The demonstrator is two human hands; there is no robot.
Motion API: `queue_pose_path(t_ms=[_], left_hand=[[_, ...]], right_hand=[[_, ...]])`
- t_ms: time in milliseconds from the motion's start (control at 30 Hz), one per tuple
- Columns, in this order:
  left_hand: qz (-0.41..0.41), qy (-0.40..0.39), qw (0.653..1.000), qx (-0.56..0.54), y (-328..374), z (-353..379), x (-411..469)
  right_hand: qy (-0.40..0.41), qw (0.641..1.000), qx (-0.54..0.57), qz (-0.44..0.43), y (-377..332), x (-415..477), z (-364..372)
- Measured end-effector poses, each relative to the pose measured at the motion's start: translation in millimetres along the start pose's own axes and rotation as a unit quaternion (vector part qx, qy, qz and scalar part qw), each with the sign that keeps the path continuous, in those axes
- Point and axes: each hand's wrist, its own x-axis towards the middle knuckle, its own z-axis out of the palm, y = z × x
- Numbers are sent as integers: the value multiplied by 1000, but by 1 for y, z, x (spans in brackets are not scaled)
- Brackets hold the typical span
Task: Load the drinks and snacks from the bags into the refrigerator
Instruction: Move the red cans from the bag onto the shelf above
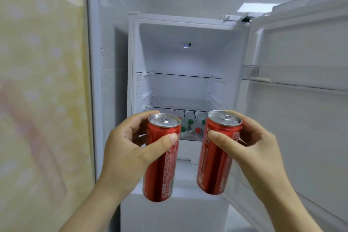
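1. The left hand (pixel 128 149) grips a red can (pixel 162 160) and the right hand (pixel 252 149) grips a second can (pixel 216 156). Both cans are near-upright at lower centre.
2. The open refrigerator (pixel 188 58) lies straight behind them, its glass shelf (pixel 184 75) higher in the frame. Both hands look equally near.

No text is legible: white print on the left-hand can (pixel 162 156), the right-hand can (pixel 216 156) and the sticker (pixel 139 84) inside the refrigerator (pixel 188 52), above the left hand (pixel 128 149), is blurred.

Two red cans (pixel 162 173) (pixel 212 167), two hands (pixel 128 149) (pixel 252 147), one refrigerator (pixel 188 58).
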Motion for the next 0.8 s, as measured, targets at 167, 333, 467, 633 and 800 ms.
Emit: queue_pose_path(t_ms=[167,333,467,633,800], left_hand=[[4,-25,1000,-10,-35,-16,42],[-12,-28,999,-18,-74,-19,74],[-12,-29,999,-7,-100,-18,102],[-11,-14,1000,22,-137,-8,142],[2,12,999,44,-166,11,193]], right_hand=[[26,1000,-12,8,30,29,30],[33,999,-37,20,59,58,46],[31,999,-35,16,85,87,54],[27,1000,-14,6,128,136,62],[30,999,27,-1,168,192,68]])
